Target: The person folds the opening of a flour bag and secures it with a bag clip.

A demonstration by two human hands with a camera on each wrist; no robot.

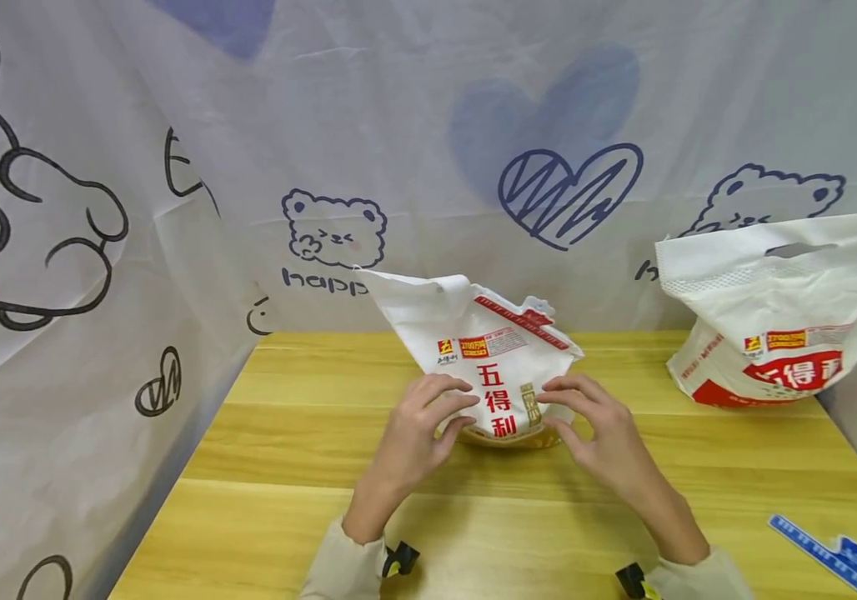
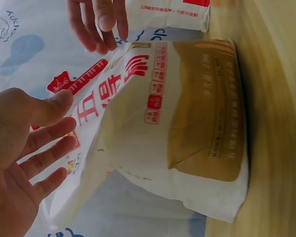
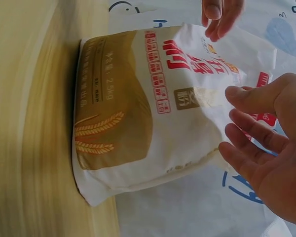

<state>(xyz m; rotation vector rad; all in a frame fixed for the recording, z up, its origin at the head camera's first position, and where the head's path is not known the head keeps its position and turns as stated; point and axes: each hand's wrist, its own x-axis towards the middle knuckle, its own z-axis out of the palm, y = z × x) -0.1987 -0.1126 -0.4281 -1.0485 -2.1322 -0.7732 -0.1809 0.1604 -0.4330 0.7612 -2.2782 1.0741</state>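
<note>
A white flour bag point(image 1: 499, 367) with red lettering and a gold-brown lower part stands upright on the table, its top folded over at a slant. Along that fold sits a red bag clip point(image 1: 522, 322). On the bag's left, my left hand point(image 1: 423, 417) has its fingers spread and slightly bent, fingertips close to the front. My right hand point(image 1: 601, 429) mirrors it on the other side, thumb apart from the relaxed fingers. Neither hand grips anything. In the right wrist view the bag's gold panel point(image 3: 113, 98) bears wheat ears.
Another white flour bag point(image 1: 789, 333) with a handle slot stands at the back right. A blue bag clip point(image 1: 834, 554) lies near the table's front right. Behind the wooden table point(image 1: 271, 467) hangs a printed curtain point(image 1: 413, 150), with more of it along the left side.
</note>
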